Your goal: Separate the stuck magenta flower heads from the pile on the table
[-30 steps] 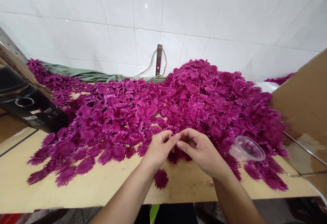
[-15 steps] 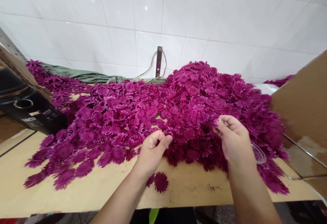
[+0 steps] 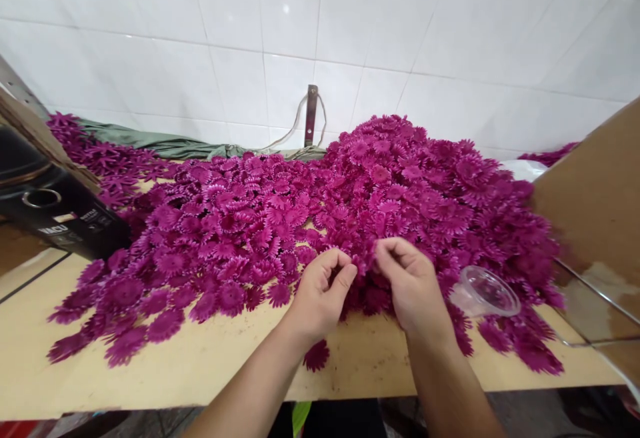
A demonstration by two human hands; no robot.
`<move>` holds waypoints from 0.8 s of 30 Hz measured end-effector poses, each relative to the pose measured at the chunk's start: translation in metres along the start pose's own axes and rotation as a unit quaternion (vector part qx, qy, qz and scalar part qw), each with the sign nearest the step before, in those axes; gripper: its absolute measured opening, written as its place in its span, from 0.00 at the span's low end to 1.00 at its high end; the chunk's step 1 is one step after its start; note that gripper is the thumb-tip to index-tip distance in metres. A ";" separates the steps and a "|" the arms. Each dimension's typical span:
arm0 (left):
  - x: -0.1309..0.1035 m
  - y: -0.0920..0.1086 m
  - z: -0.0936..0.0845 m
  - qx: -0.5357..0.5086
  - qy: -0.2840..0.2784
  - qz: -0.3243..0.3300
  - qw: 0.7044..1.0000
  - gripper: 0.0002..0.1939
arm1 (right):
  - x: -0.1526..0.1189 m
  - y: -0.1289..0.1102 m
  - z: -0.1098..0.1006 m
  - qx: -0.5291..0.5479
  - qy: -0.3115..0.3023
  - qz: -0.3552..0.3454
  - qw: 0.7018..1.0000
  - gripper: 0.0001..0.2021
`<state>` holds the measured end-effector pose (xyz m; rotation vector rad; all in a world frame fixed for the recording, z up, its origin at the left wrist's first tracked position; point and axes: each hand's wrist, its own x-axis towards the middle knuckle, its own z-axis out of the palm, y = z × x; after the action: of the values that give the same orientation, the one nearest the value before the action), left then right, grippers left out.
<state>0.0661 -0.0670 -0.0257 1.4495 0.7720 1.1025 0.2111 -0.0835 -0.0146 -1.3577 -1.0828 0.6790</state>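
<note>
Magenta artificial flower heads (image 3: 240, 218) with fringed petals lie in a wide heap in front of me. My left hand (image 3: 323, 295) is closed in a pinch at the heap's front edge; whatever is between its thumb and forefinger is too small to make out. Close by on the right, my right hand (image 3: 413, 285) pinches what looks like a magenta flower piece (image 3: 371, 257), blurred against the heap. A small gap separates the two sets of fingertips. Below my left wrist, a loose flower head (image 3: 317, 356) lies on the table. Right of my right hand, a clear plastic cup (image 3: 487, 291) leans among the flowers.
A black box (image 3: 60, 198) stands at the left, and a cardboard box (image 3: 595, 211) at the right with a metal rod before it. Green cloth (image 3: 150, 139) runs along the white tiled wall (image 3: 225, 11). A metal bracket (image 3: 311, 115) rises behind the heap.
My right hand has moved left and slightly down, bringing its flower piece close to my left hand. My left hand has shifted a little right. More of the clear cup shows.
</note>
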 end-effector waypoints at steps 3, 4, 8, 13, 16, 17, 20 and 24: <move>-0.002 0.003 -0.004 -0.003 -0.011 -0.013 1.000 0.10 | 0.014 0.003 -0.015 0.035 0.137 -0.014 0.990 0.11; -0.001 0.003 -0.004 0.011 -0.012 -0.025 1.000 0.09 | 0.016 0.003 -0.018 0.052 0.143 -0.015 0.988 0.11; 0.009 -0.005 0.001 0.120 0.018 -0.032 0.992 0.07 | 0.011 -0.001 -0.015 0.084 0.017 0.031 0.996 0.13; 0.015 -0.004 0.008 0.132 0.023 0.013 0.991 0.06 | -0.002 -0.004 -0.004 0.054 -0.068 0.050 0.995 0.15; 0.014 0.000 0.011 0.071 -0.023 -0.029 0.997 0.07 | -0.006 -0.003 -0.001 0.017 -0.083 0.015 0.996 0.13; 0.014 0.001 0.012 0.055 -0.026 -0.036 0.997 0.07 | -0.007 -0.003 -0.001 0.012 -0.086 0.008 0.996 0.12; 0.015 -0.001 0.012 -0.003 -0.010 -0.052 0.999 0.04 | -0.009 -0.002 -0.002 0.017 -0.109 0.003 0.994 0.12; 0.016 -0.005 0.009 -0.070 0.015 -0.087 0.994 0.04 | -0.010 -0.002 -0.005 0.042 -0.131 -0.001 0.990 0.13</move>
<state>0.0811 -0.0546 -0.0265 1.2265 0.8100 1.0263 0.2115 -0.0950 -0.0145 -1.2175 -1.2487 0.9097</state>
